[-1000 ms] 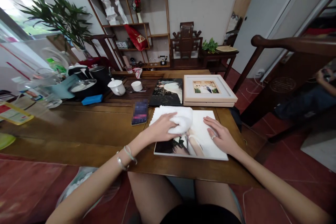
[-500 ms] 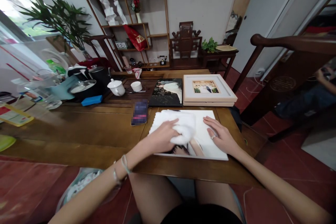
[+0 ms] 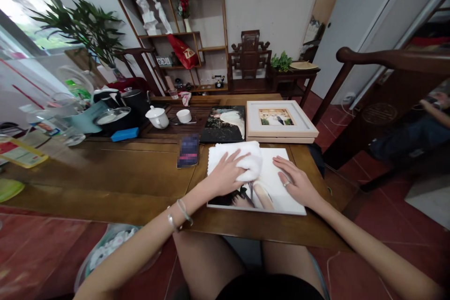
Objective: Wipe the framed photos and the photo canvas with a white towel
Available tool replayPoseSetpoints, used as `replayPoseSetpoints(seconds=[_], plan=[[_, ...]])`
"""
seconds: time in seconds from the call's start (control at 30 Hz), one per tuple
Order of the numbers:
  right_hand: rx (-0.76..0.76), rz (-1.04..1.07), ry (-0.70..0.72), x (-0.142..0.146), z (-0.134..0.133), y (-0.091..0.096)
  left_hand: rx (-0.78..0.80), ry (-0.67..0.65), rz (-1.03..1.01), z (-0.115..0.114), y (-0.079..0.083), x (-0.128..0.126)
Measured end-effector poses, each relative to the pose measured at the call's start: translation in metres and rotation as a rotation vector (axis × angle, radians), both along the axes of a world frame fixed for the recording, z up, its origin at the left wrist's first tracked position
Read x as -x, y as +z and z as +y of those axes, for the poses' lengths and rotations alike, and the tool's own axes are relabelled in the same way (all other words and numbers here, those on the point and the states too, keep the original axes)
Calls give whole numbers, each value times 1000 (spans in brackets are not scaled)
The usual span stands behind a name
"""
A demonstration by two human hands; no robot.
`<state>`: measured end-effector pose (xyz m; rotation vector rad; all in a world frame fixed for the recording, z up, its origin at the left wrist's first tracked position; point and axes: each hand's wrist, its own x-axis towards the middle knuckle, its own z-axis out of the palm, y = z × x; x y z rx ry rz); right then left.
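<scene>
A white-edged photo panel lies flat near the table's front edge, with part of a printed picture showing at its lower side. My left hand presses a bunched white cloth onto the panel's left half, fingers over the cloth and a fold gathered by the thumb. The cloth covers much of the picture. On the panel's right part rests my right hand, wearing a ring, its fingers outstretched and lying flat with nothing held.
Behind the panel lie a dark picture panel and a framed picture. To the left are a phone, a blue block, a white teapot and a white cup. A wooden chair stands at right.
My left hand has moved slightly up and right, pushing the cloth away from me, with its fingers more spread. More of the picture's lower part shows. My right hand stays in place.
</scene>
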<state>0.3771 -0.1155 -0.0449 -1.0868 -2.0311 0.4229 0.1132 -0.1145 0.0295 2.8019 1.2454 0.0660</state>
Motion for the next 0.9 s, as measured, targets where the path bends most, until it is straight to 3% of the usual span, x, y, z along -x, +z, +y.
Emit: replayPoseSetpoints(seconds=[0.1,0.2,0.3,0.47,0.57,0.73,0.8,0.9], plan=[[-1,0,-1,0,0,0,-88,-30,41,19,-5,-14],[8,3,-1,1,-1,2,-110,-47,84,12,-7,-30],[14,7,-1,0,-1,4,-95,-68,89,-17,-8,-43],[48,21,44,-3,0,6,-55,-120,51,-85,-10,-54],[53,36,45,-3,-1,5,2,-131,43,-106,-7,-56],[31,32,8,0,-2,5,52,14,67,-91,-2,-61],[36,30,3,1,-2,6,18,81,82,-86,-3,-68],[62,42,27,-1,-1,7,-102,80,84,-94,-7,-86]])
